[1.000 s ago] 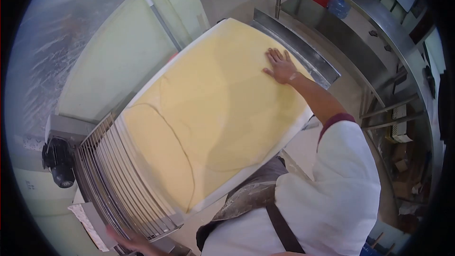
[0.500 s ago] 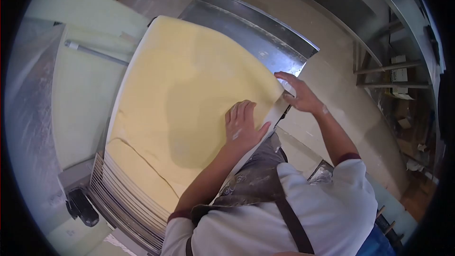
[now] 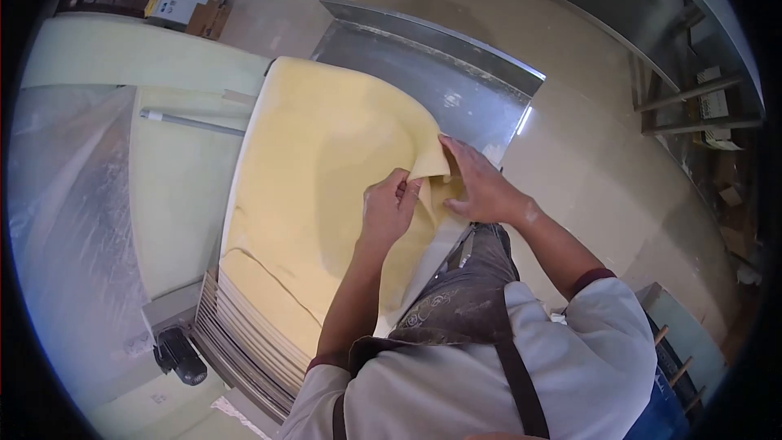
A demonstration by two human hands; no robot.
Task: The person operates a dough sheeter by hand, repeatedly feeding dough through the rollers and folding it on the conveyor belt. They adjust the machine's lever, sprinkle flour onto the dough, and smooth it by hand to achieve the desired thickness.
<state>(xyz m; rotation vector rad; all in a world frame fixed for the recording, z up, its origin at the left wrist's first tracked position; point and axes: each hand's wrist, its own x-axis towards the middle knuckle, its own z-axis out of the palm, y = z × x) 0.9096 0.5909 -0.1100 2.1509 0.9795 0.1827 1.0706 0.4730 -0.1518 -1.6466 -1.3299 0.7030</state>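
Observation:
A wide sheet of yellow dough [image 3: 326,138] lies over the white belt, its near right edge lifted and folded up. My left hand [image 3: 389,210] is closed in a pinch on that raised fold, thumb and fingers on the dough. Beside the fold, my right hand [image 3: 486,186] is open, thumb and fingers spread in a curve, with the fingertips right at the edge of the dough. A long curved crease crosses the sheet towards the slatted end of the machine.
Beyond the dough stands a steel tray-like table [image 3: 423,57] with a raised back edge. Parallel slats [image 3: 252,338] and a black motor [image 3: 181,356] are at lower left. A grey bar [image 3: 191,122] juts out at left. Steel shelving [image 3: 692,106] stands at right.
My left hand has gone from lying flat on the dough to pinching its edge. My right hand has moved inward from the corner, and the edge is now lifted and folded.

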